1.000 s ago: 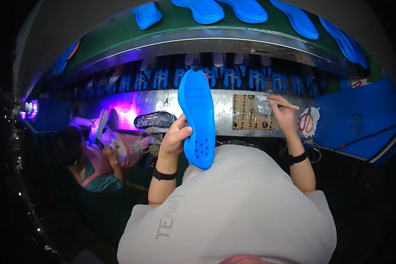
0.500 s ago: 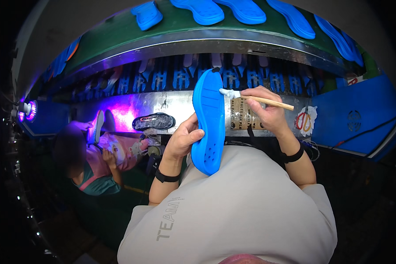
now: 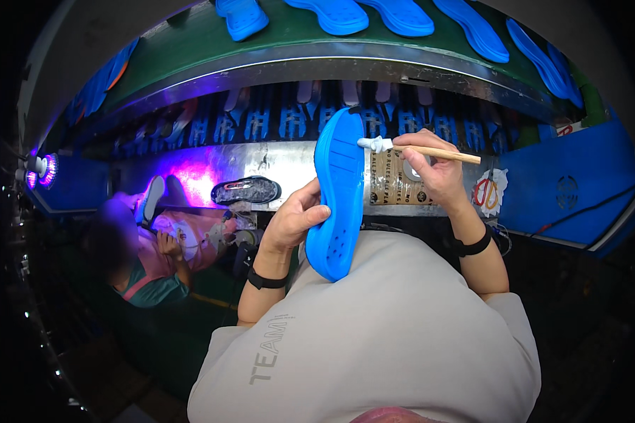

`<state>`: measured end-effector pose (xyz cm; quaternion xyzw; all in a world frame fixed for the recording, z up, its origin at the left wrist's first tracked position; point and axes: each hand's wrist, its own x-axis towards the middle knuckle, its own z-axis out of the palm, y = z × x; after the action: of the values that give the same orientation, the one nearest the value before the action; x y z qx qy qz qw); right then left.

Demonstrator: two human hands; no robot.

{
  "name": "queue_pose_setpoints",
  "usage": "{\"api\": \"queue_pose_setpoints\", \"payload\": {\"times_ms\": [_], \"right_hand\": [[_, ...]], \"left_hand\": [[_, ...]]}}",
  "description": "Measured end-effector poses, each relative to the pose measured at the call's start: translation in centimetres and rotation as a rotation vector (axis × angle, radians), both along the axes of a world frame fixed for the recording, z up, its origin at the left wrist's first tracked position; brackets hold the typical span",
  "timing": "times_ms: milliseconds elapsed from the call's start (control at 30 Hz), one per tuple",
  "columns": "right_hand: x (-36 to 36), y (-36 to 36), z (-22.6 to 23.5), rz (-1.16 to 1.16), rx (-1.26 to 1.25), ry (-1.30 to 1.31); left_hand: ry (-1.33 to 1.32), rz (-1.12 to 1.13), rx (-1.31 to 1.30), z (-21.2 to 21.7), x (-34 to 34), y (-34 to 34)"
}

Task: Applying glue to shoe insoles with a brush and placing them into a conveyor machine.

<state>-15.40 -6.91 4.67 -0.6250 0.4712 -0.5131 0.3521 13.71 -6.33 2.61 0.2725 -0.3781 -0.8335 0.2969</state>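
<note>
A blue shoe sole [image 3: 339,194] is being held upright in front of the chest by the left hand [image 3: 294,224], whose fingers are being closed around the sole's left edge near its lower half. A small brush with a wooden handle [image 3: 422,149] is being pinched in the right hand [image 3: 432,169], the fingers being curled tight on the handle, and its white bristle tip is being pressed against the sole's upper right edge. The step in hand is judged to be the coating of the sole's rim with the brush. For the next move, the tip is likely being required to be drawn along the edge while the sole is being kept steady, or turned, by the left hand. More blue soles [image 3: 402,15] are being carried on the green conveyor [image 3: 190,42] above, and a dark sole [image 3: 247,190] is lying on the metal shelf [image 3: 289,158] behind. Another person [image 3: 148,261] is being seen working at the lower left.
</note>
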Motion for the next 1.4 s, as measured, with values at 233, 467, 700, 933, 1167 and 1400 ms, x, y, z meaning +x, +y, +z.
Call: {"api": "queue_pose_setpoints", "payload": {"times_ms": [233,467,700,933,1167,1400], "right_hand": [[0.2,0.3,1.2,0.120,-0.100,0.118],[0.3,1.1,2.2,0.309,-0.173,0.130],[0.1,1.6,3.1,0.366,-0.186,0.105],[-0.6,2.2,3.1,0.353,-0.066,-0.163],[-1.5,2.5,1.4,0.302,0.020,-0.459],[-1.4,2.6,0.9,0.275,0.075,-0.461]], "left_hand": [[0.002,0.059,-0.073,0.6,-0.2,0.2],[-0.024,0.111,-0.166,1.7,-0.4,-0.3],[-0.025,0.151,-0.137,1.3,-0.6,-0.7],[0.363,0.164,0.203,0.5,-1.3,-0.8],[0.937,0.079,0.407,-1.6,-0.4,-1.5],[1.057,0.097,0.395,-1.9,0.2,-2.4]]}}
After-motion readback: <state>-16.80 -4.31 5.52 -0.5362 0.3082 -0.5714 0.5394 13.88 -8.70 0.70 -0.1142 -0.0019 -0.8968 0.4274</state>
